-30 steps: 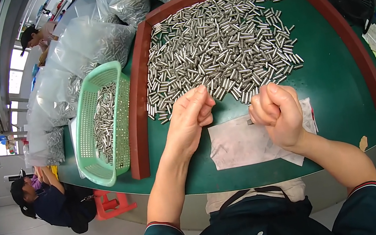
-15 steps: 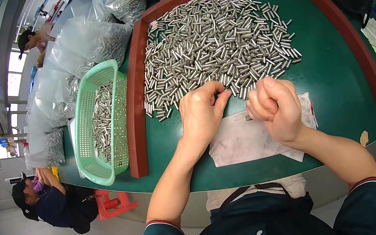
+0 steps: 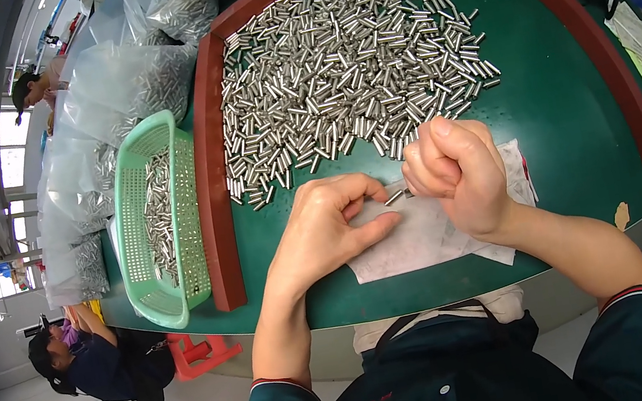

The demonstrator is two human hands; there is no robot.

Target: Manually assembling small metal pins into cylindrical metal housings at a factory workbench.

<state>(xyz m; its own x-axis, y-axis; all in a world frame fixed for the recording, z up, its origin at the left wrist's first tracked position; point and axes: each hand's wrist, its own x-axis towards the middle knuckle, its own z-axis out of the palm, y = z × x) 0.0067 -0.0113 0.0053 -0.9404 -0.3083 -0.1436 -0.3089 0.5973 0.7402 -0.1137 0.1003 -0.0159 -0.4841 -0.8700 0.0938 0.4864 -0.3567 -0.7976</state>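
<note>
Over cloth (image 3: pixel 397 247), left hand (image 3: pixel 318 231) loose, right hand (image 3: pixel 463 177) gripping pin (image 3: pixel 394 197)

Bright windows (image 3: pixel 13 167) glare at left, while the fisheye rim bends darkly.

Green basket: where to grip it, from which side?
Likely both short-end rims of the green basket, from above: it's long and open-topped, the red-brown rail runs along its right side, plastic bags line its left, and loose metal pins inside favor a level lift.
</note>
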